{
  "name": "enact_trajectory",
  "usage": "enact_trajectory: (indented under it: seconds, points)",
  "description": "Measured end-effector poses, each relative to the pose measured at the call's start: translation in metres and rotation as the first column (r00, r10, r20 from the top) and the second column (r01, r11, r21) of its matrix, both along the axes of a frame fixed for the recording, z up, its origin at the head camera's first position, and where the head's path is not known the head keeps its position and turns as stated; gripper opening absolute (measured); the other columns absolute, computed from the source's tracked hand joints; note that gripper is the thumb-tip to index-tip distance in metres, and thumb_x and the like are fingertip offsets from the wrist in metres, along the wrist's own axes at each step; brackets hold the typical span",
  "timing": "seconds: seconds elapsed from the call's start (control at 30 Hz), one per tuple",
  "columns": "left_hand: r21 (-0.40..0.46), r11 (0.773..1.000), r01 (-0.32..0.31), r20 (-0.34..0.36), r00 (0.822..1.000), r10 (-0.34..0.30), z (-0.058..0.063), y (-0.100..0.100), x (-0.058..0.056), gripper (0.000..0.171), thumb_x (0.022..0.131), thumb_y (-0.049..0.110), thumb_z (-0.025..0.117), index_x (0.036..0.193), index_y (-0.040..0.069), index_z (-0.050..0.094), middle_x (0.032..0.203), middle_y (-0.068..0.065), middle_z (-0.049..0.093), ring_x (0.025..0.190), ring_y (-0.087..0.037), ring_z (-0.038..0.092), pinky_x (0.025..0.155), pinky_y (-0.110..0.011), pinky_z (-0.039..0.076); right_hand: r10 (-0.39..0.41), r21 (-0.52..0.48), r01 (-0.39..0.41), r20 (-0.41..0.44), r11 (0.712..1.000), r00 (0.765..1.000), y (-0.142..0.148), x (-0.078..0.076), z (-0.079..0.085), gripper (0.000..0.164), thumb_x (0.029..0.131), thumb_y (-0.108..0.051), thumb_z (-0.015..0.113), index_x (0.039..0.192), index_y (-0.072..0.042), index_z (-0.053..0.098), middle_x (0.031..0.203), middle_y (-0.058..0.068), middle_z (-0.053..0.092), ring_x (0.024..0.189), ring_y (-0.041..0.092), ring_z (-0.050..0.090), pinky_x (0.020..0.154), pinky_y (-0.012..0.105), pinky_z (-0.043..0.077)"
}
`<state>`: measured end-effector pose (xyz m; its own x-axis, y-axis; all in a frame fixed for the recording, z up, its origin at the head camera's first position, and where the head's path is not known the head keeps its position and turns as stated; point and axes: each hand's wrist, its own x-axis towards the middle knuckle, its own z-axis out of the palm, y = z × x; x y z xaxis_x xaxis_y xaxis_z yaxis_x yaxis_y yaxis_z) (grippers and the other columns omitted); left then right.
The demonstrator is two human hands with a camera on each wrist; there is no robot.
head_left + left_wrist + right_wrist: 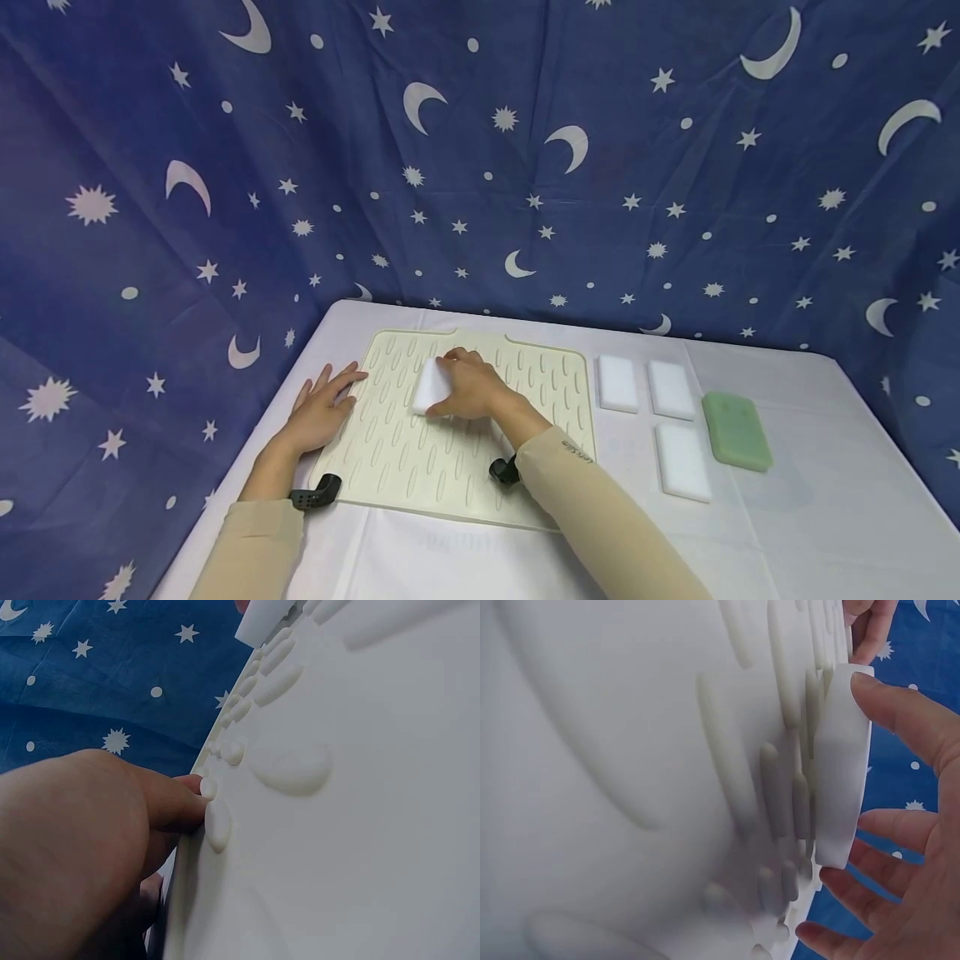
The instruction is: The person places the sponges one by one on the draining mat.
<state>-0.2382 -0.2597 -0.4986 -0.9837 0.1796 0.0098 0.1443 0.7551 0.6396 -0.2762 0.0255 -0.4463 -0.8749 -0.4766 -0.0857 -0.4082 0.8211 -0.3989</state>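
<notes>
A cream silicone mat [517, 492] with rows of raised oval ridges lies on the table. My right hand [472, 387] holds a white sponge block [431, 388] over its left-centre part. In the right wrist view the thumb presses one end of the sponge [843, 772] and fingertips meet the other end, with the ridges right beside it. My left hand [318, 414] rests at the mat's left edge, fingers spread. The left wrist view has that hand's thumb [176, 802] against the ridges along the edge.
Right of the mat lie three more white sponge blocks [618, 384] and a green rounded block [737, 431]. A white cloth [825, 500] covers the table. Behind and to the left hangs a blue curtain [480, 150] with moons and stars.
</notes>
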Motion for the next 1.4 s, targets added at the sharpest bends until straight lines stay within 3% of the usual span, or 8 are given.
enact_trajectory:
  seconds: [0.83,1.17,1.4]
  points:
    - [-0.003,1.000,0.006,0.001,1.000,-0.006,0.000,0.002,0.001,0.041,0.102,0.017,0.044,0.143,0.019,0.045,0.161,-0.005,0.023,0.151,-0.037,-0.001,0.119,-0.058,-0.010,-0.018,0.010,0.018,0.025,1.000,1.000,0.003,0.006,0.001,0.095,0.070,-0.056,0.080,0.149,-0.023,0.038,0.150,-0.001,0.036,0.130,0.020,0.041,0.101,0.038,0.047]
    - [-0.002,1.000,0.010,-0.004,1.000,-0.010,0.003,0.002,0.003,0.041,0.102,0.016,0.045,0.143,0.018,0.046,0.161,-0.007,0.025,0.151,-0.038,0.000,0.118,-0.059,-0.010,0.004,-0.009,-0.004,0.020,1.000,1.000,0.021,0.010,0.012,0.098,0.073,-0.056,0.078,0.152,-0.022,0.031,0.154,0.001,0.033,0.141,0.024,0.034,0.113,0.045,0.038]
    - [-0.001,1.000,0.011,-0.005,1.000,-0.011,0.002,0.001,0.003,0.041,0.102,0.016,0.045,0.143,0.019,0.046,0.161,-0.006,0.025,0.151,-0.038,0.000,0.119,-0.058,-0.010,0.013,-0.059,-0.012,0.017,0.998,1.000,0.038,0.011,0.017,0.101,0.072,-0.057,0.078,0.153,-0.020,0.030,0.155,0.002,0.031,0.142,0.023,0.032,0.112,0.045,0.039]
